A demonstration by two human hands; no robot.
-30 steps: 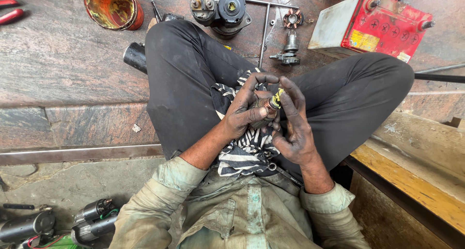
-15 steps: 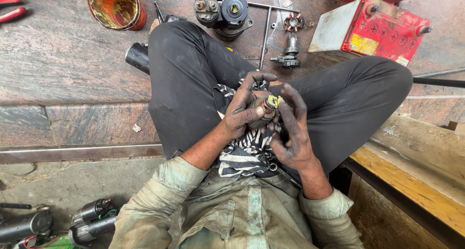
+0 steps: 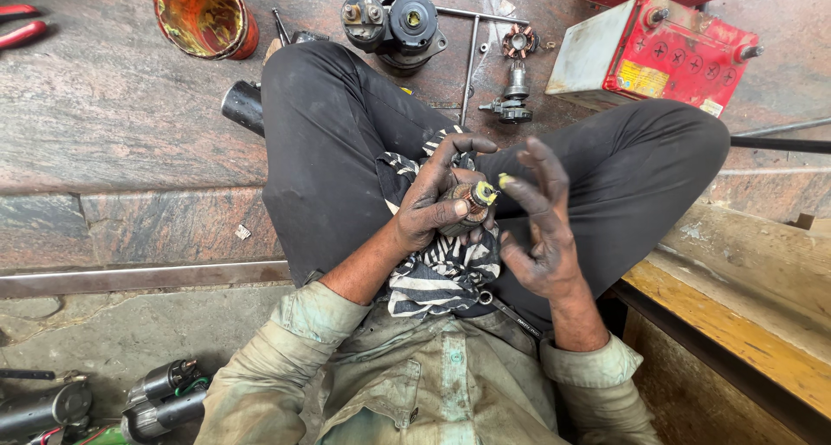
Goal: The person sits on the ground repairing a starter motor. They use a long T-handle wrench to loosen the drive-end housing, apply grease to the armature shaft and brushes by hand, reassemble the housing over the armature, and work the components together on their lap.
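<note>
Left hand [image 3: 433, 204] fingers wrapped around small motor part [image 3: 467, 204], right hand [image 3: 538, 228] fingers spread, fingertip touching its tip

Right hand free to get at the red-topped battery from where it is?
Probably yes. The right hand is open with nothing visibly clamped in it, and the battery sits on the floor just past the right knee, with only that leg to reach over.

- Soft, even daylight; the scene is bright, with no harsh shadows.
- Pale glare lies on the polished stone floor [image 3: 112, 107] at top left.
- The red battery [image 3: 666, 51] shows mild sheen on its top.
- Wide-angle lens bends the edges: the wooden plank [image 3: 736, 324] curves at right.
- Focus is sharp at centre; the hands show slight softness, the corners more.
</note>
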